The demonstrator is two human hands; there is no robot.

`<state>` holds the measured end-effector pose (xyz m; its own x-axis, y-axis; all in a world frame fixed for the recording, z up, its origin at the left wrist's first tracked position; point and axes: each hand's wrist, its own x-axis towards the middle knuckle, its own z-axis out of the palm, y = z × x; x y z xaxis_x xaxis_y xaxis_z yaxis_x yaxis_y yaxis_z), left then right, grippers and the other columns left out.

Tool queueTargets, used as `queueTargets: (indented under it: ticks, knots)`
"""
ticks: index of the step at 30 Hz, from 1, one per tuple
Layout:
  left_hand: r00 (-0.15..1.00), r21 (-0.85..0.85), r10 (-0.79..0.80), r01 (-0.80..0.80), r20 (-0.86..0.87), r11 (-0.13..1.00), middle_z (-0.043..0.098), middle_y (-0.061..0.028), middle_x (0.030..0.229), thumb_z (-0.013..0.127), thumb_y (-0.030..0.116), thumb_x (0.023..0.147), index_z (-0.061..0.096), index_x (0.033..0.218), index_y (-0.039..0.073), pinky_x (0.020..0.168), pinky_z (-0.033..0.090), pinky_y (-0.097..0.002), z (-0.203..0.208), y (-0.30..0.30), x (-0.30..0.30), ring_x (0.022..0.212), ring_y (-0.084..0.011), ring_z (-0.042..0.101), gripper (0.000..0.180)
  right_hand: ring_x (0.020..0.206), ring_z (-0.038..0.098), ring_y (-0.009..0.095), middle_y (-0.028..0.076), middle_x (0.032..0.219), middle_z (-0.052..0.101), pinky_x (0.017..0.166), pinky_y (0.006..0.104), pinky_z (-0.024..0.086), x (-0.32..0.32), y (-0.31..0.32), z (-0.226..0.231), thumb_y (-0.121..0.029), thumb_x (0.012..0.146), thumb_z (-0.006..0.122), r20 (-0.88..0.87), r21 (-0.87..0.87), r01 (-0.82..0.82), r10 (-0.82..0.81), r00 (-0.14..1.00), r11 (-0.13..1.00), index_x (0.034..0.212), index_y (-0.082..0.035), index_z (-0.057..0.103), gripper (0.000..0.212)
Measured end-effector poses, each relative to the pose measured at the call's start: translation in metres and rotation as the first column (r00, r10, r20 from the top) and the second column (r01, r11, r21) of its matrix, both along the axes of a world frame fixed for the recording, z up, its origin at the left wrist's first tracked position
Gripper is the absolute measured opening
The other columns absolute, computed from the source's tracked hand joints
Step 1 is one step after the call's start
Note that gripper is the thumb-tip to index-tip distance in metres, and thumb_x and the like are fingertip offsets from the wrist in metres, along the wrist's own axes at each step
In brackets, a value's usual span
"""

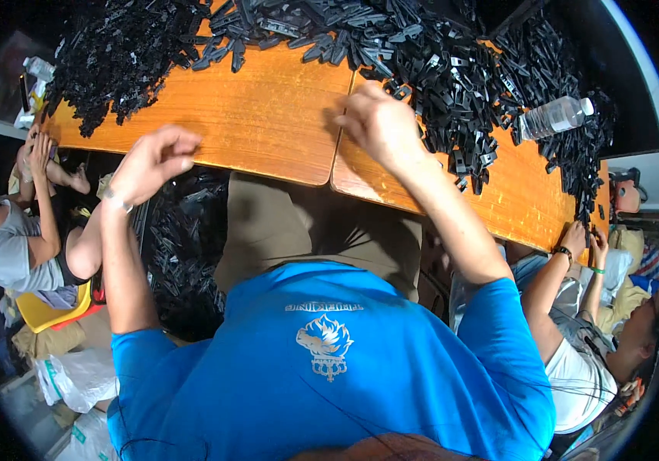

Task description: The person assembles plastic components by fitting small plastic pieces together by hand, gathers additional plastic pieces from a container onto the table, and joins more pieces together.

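Note:
My left hand point(152, 163) hovers at the table's near edge. Its fingers are bent with the thumb apart, and nothing shows between them. Over the wooden table point(268, 100), right of the seam between its two boards, is my right hand point(385, 127). The fingers there are curled and smeared by motion, so whether they hold anything cannot be made out. Close to the right hand lies a heap of narrow black plastic clip-like pieces point(452, 100). More long black pieces point(337, 46) cover the table's far side.
A heap of small black parts point(114, 69) lies at the far left. A clear plastic bottle point(556, 117) rests on the right heap. Black pieces point(187, 238) fill the space below the table, left of my legs. One person point(18, 246) sits left, another point(583, 361) right, hands at the table.

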<state>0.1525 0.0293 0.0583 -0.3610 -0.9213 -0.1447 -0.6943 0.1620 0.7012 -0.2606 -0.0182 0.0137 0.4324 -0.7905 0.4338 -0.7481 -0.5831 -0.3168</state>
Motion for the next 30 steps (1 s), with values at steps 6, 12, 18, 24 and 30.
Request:
queueTargets:
  ticks: [6, 12, 18, 24, 30]
  knots:
    - [0.993, -0.451, 0.086, -0.115, -0.084, 0.885, 0.072, -0.0110, 0.108, 0.076, 0.010, 0.097, 0.071, 0.128, 0.005, 0.089, 0.059, -0.0357, -0.050, -0.097, -0.139, 0.100, -0.0244, 0.074, 0.032, 0.096, 0.075, 0.038, 0.015, 0.113, 0.071, 0.084, 0.0482, 0.062, -0.010, -0.015, 0.002, -0.015, 0.087, 0.084, -0.298, 0.190, 0.183, -0.121, 0.947, 0.964, 0.118, -0.009, 0.077, 0.032]
    - [0.965, -0.570, 0.230, -0.261, -0.127, 0.779, 0.074, -0.0137, 0.110, 0.080, 0.011, 0.092, 0.077, 0.120, 0.010, 0.089, 0.060, -0.0442, -0.087, -0.167, -0.197, 0.101, -0.0331, 0.074, 0.029, 0.098, 0.074, 0.040, 0.020, 0.109, 0.070, 0.088, 0.0462, 0.062, -0.002, -0.001, 0.006, -0.003, 0.085, 0.077, 0.068, 0.248, 0.056, -0.075, 0.995, 0.967, 0.122, -0.005, 0.075, 0.037]
    - [0.851, -0.200, 0.215, -0.344, -0.478, 0.917, 0.081, -0.0086, 0.095, 0.081, 0.003, 0.092, 0.080, 0.114, 0.003, 0.075, 0.061, -0.0299, -0.096, -0.153, -0.173, 0.082, -0.0138, 0.075, 0.022, 0.078, 0.070, 0.018, 0.011, 0.099, 0.070, 0.074, 0.0327, 0.056, 0.009, 0.012, -0.013, -0.007, 0.088, 0.083, 0.446, 0.391, -0.092, -0.102, 0.889, 0.916, 0.122, -0.005, 0.075, 0.035]
    - [0.915, 0.054, 0.237, -0.232, -0.326, 0.971, 0.076, -0.0026, 0.098, 0.076, 0.003, 0.098, 0.076, 0.120, -0.003, 0.078, 0.057, -0.0252, -0.082, -0.109, -0.120, 0.083, -0.0092, 0.068, 0.023, 0.077, 0.072, 0.022, 0.010, 0.096, 0.072, 0.072, 0.0344, 0.057, 0.020, 0.030, -0.026, -0.010, 0.087, 0.086, 0.466, 0.553, -0.165, -0.139, 0.874, 0.816, 0.110, -0.004, 0.077, 0.025]
    - [0.902, -0.256, 0.269, -0.363, -0.338, 0.896, 0.073, -0.0061, 0.102, 0.083, 0.014, 0.094, 0.077, 0.115, -0.001, 0.079, 0.058, -0.0289, -0.087, -0.081, -0.135, 0.087, -0.0121, 0.067, 0.027, 0.085, 0.074, 0.034, 0.016, 0.100, 0.071, 0.076, 0.0416, 0.060, 0.027, 0.033, -0.008, -0.006, 0.085, 0.086, 0.149, 0.239, -0.102, 0.068, 0.986, 0.966, 0.110, -0.003, 0.076, 0.027]
